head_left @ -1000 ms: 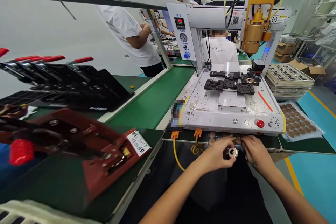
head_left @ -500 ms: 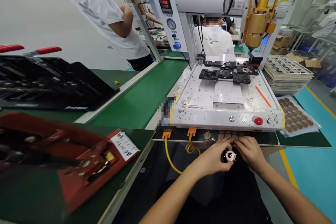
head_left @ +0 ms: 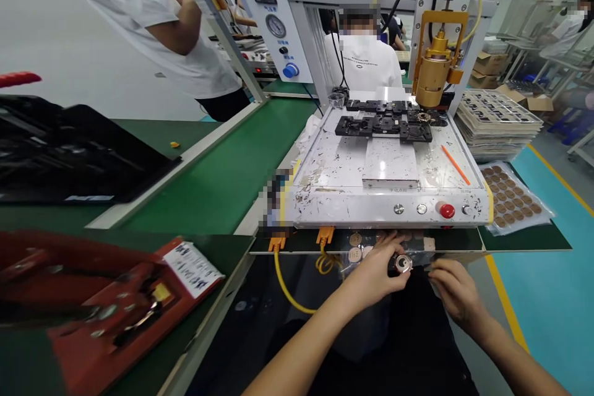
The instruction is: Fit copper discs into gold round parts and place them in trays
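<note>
My left hand (head_left: 378,269) holds a round watch case (head_left: 403,263) with a rose-gold rim between thumb and fingers. Its fingertips reach over a clear sheet of round stickers (head_left: 355,255) at the front edge of the bench. To the right of the watch case, my right hand (head_left: 457,294) is closed in a pinch, apart from the left. Whatever its fingertips hold is too small to make out.
Ahead stands a white press machine (head_left: 334,211) with a gold cylinder (head_left: 429,80) above black fixtures (head_left: 387,124). An orange stick (head_left: 455,165) lies on its bed. At right are stacked trays (head_left: 494,127) and brown discs (head_left: 510,195). A red hand press (head_left: 116,322) is at left.
My right hand has moved away from the sticker sheet, toward me and to the right, its fingers now pinched. The left still holds the watch case. The view has shifted to the right.
</note>
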A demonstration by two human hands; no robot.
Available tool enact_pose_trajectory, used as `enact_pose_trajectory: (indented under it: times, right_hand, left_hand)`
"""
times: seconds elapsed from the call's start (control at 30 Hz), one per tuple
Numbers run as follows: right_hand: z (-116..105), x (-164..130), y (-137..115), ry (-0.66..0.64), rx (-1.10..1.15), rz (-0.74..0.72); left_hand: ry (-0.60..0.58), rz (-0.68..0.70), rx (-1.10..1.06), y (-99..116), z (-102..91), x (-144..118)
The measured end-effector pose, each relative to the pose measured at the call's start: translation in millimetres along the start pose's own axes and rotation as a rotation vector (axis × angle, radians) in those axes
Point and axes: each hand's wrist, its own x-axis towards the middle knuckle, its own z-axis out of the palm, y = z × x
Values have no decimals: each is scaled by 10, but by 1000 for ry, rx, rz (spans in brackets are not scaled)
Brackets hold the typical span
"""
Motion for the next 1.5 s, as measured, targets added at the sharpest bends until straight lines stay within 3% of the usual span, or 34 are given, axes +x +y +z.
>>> enact_pose_trajectory:
  times: [0.17,0.3,0.5,0.7,1.03,1.5]
  right_hand:
    - [-275,232,-162,1,101,343]
    - [-332,401,-356,-6,368,570]
    - [-195,686,-689,-65,817,731]
    - [-69,713,-762,-183,884,739]
    - [-113,636,-917,-341,1078,803]
    - [-214,533,-928,-404,937,711]
  left_hand:
    - [131,20,-31,46,131,140]
    - [186,-28,-145,187,134,-112]
    - [259,-396,-1100,473,13,-563]
    - [338,-456,-1299,612,-119,-809]
    - [379,-370,-1360,658,-51,-1058]
    - [381,-366,-1379,733,-66,-1153]
